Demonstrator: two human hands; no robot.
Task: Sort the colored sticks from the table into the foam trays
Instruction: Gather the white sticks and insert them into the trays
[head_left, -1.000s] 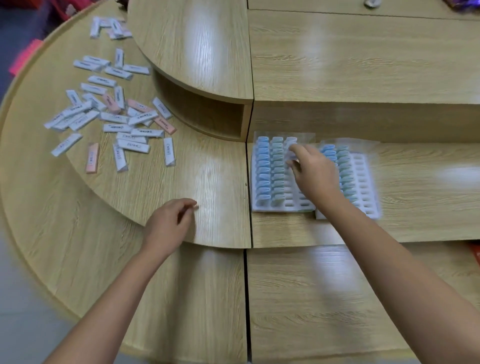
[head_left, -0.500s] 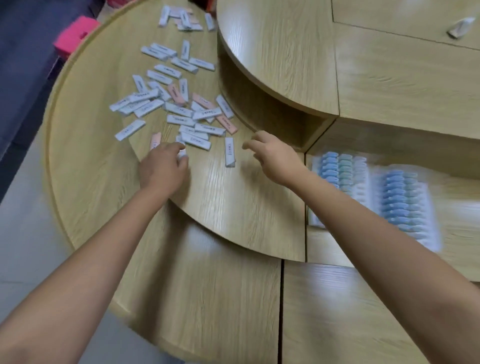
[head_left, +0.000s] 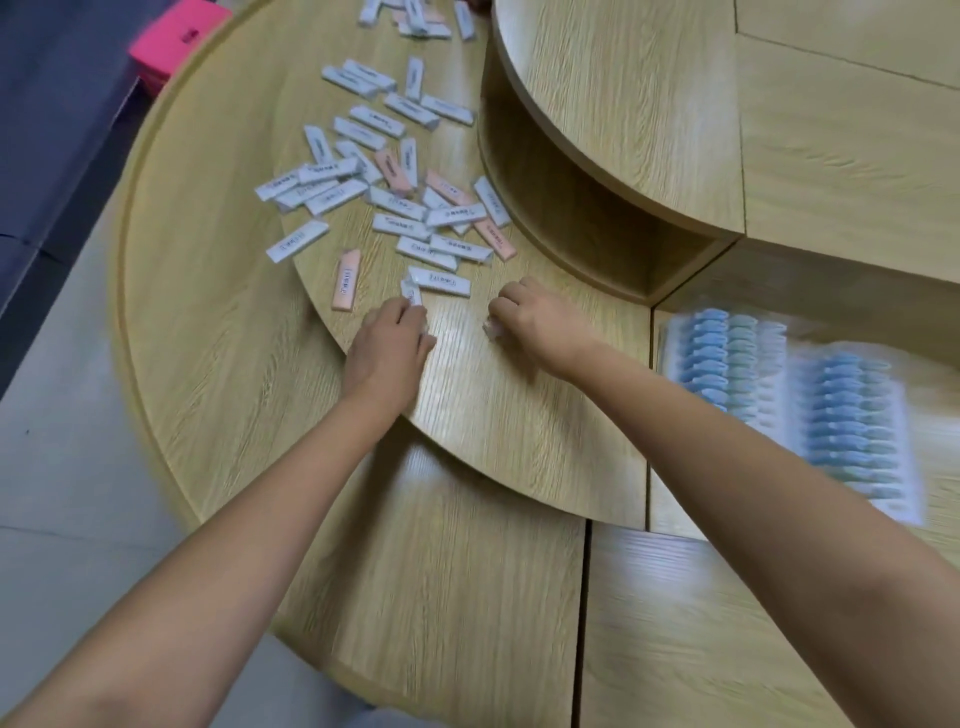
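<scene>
The sticks (head_left: 395, 202) lie scattered just beyond both hands, mostly white with a few pink, and many overlap. The left hand (head_left: 387, 345) is curled and pinches a white stick (head_left: 412, 292) whose far end pokes out past the hand. The right hand (head_left: 540, 322) is balled in a loose fist with a sliver of white at its front. This looks like a second stick (head_left: 491, 328), though blur keeps me from being sure. The trays (head_left: 769, 374) sit side by side, well to the right of the right hand, and are already largely filled with blue.

The likeliest slip is in the carry. The white stick seems to be held near one end, so it could pivot or drop, and the left hand has the longer reach across to the trays. A stick dropped near the table (head_left: 493, 415) edge below the wrists could fall to the floor. The free slots look few and sit close to filled ones, so a hasty push could dislodge a seated piece or shift a tray. Putting a stick into the wrong colour's row is the other risk.
</scene>
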